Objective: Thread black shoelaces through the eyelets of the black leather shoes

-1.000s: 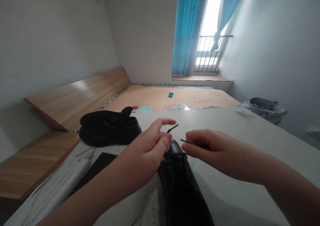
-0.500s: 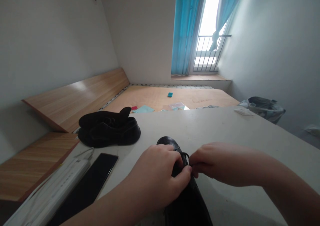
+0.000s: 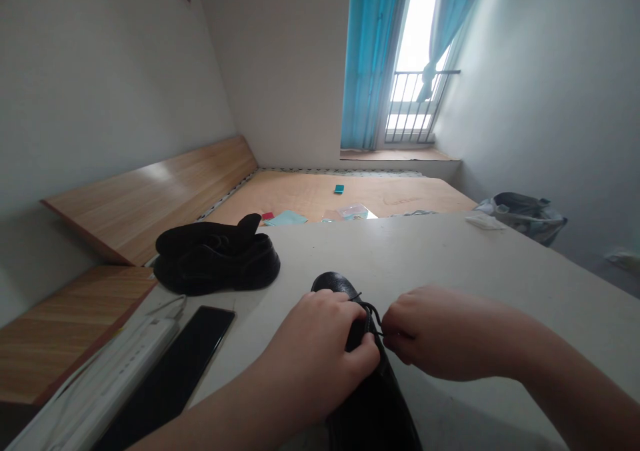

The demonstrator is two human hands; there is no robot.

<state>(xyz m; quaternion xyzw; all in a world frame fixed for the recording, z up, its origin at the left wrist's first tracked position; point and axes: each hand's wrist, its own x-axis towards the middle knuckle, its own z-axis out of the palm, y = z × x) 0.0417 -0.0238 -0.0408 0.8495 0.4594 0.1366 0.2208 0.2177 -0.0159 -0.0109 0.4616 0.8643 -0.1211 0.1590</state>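
Observation:
A black leather shoe (image 3: 373,404) lies on the white table in front of me, its toe pointing away. My left hand (image 3: 327,351) grips the shoe around its lacing, fingers over the far side and thumb on the near side. Just to the right, my right hand (image 3: 430,334) is closed in a pinch on a black shoelace (image 3: 376,318), which runs taut from the shoe to my fingertips. The lace's end is hidden inside that hand. Another black shoe (image 3: 220,264) stands at the left with a dark insole-like piece (image 3: 200,236) lying on top.
A phone (image 3: 175,364) and a white power strip (image 3: 115,378) lie at the left of the white table (image 3: 390,251). Beyond is a wooden board with small items, including a teal piece (image 3: 339,189). A bag-lined bin (image 3: 530,216) stands past the right edge.
My right hand has drawn slightly to the right, away from the shoe, and more of the lace now shows between the hands. My left hand stays on the shoe.

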